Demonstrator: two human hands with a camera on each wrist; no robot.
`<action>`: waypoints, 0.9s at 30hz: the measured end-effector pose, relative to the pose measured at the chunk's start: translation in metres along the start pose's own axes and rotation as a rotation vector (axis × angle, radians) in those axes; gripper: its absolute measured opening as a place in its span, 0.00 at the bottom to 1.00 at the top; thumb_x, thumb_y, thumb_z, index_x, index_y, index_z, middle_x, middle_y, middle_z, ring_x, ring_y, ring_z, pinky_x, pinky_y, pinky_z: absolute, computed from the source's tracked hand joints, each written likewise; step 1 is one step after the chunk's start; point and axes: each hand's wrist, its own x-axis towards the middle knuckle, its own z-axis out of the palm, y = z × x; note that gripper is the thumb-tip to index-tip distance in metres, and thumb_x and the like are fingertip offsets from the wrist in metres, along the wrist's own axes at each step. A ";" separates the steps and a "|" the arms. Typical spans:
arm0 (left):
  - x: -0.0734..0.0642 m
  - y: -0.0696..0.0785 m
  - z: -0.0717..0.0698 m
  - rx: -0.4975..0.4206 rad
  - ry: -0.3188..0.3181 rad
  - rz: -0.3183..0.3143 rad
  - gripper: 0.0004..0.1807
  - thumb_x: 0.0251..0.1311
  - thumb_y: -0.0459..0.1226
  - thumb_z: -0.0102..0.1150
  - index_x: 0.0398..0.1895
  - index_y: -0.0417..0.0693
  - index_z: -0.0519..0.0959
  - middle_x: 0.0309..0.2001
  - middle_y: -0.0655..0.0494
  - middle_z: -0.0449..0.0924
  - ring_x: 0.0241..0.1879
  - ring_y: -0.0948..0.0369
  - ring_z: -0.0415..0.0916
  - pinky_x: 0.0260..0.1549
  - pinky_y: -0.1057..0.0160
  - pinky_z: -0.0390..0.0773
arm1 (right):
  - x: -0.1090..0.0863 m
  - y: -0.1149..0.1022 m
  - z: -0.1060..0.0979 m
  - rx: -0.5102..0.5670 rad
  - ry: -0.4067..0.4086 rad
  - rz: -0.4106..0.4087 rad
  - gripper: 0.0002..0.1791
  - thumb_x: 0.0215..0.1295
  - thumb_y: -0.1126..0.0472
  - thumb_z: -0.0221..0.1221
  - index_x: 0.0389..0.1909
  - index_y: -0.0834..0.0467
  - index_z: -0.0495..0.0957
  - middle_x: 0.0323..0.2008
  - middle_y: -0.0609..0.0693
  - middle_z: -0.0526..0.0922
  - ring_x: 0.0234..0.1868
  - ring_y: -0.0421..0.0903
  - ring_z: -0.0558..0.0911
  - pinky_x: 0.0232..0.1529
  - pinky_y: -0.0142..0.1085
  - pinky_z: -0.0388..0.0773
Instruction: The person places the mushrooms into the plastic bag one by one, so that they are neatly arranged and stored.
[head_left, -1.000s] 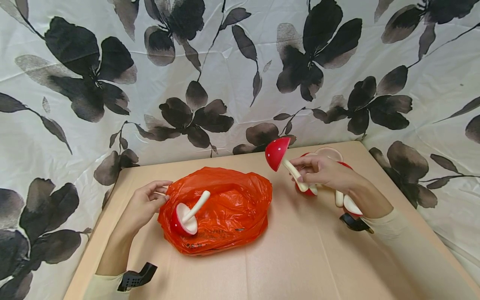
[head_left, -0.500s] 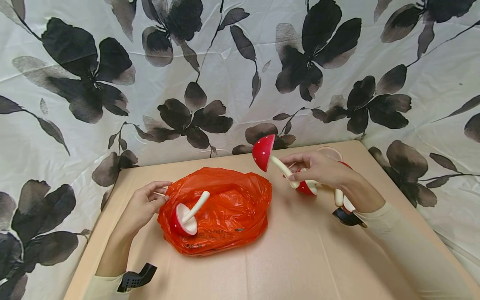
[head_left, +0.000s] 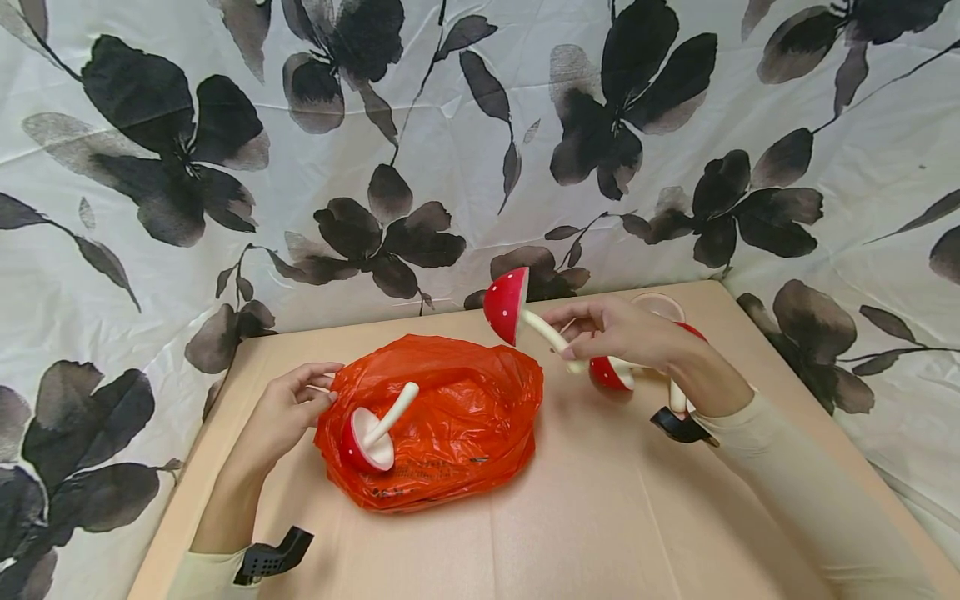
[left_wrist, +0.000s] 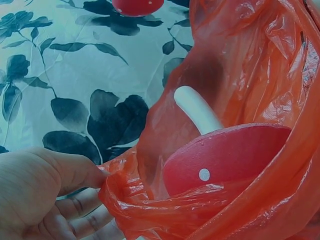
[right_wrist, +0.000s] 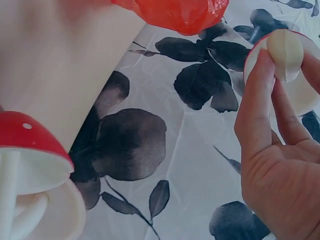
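Observation:
My left hand (head_left: 288, 412) pinches the left rim of an orange-red plastic bag (head_left: 472, 408); the left wrist view shows thumb and fingers on the bunched plastic. Inside the bag lies a toy mushroom (left_wrist: 225, 157) with a white-dotted red cap and a pale stem sticking up. My right hand (head_left: 626, 333) holds a second toy mushroom (head_left: 506, 304) by its stem, raised off the table to the right of the bag's far corner. Its red cap points left, away from the fingers. In the right wrist view the stem end (right_wrist: 285, 55) sits between thumb and fingers.
More red-capped mushrooms (head_left: 611, 373) lie on the table (head_left: 585, 517) beneath and behind my right hand, partly hidden by it. A pale round piece (head_left: 660, 305) lies at the back. Floral cloth (head_left: 465, 167) hangs behind the table.
My right hand has moved left with its mushroom, from above the other mushrooms toward the bag. The left hand and the bag have stayed in place.

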 end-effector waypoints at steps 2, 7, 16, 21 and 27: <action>0.000 0.000 0.000 0.005 0.000 -0.001 0.22 0.67 0.25 0.49 0.64 0.37 0.74 0.49 0.36 0.79 0.41 0.55 0.84 0.35 0.61 0.87 | 0.002 -0.002 0.001 -0.004 -0.016 0.000 0.27 0.62 0.62 0.68 0.63 0.50 0.77 0.51 0.55 0.83 0.52 0.56 0.82 0.46 0.49 0.85; 0.000 -0.001 0.001 0.012 0.000 -0.003 0.22 0.67 0.25 0.49 0.65 0.37 0.73 0.49 0.36 0.79 0.41 0.55 0.84 0.35 0.61 0.87 | 0.006 -0.008 0.004 -0.001 -0.067 -0.043 0.26 0.63 0.63 0.65 0.64 0.53 0.75 0.53 0.56 0.82 0.53 0.56 0.81 0.49 0.51 0.85; 0.000 -0.001 0.000 0.020 0.000 0.006 0.22 0.67 0.25 0.49 0.64 0.37 0.74 0.48 0.36 0.79 0.40 0.56 0.84 0.35 0.61 0.87 | 0.016 -0.022 0.010 -0.048 -0.126 -0.089 0.28 0.63 0.63 0.68 0.64 0.49 0.77 0.53 0.51 0.84 0.55 0.55 0.82 0.50 0.47 0.85; 0.001 -0.001 0.000 0.020 -0.003 0.002 0.22 0.67 0.25 0.49 0.64 0.37 0.74 0.49 0.37 0.79 0.40 0.57 0.84 0.35 0.62 0.87 | 0.022 -0.029 0.016 -0.080 -0.145 -0.121 0.26 0.63 0.63 0.67 0.62 0.47 0.79 0.54 0.54 0.84 0.53 0.52 0.82 0.47 0.47 0.86; 0.001 -0.001 -0.001 0.015 -0.005 -0.002 0.22 0.68 0.25 0.50 0.64 0.37 0.74 0.49 0.36 0.80 0.40 0.56 0.84 0.35 0.61 0.87 | 0.033 -0.036 0.022 -0.102 -0.190 -0.175 0.25 0.63 0.65 0.66 0.61 0.50 0.79 0.53 0.54 0.84 0.51 0.52 0.82 0.44 0.46 0.87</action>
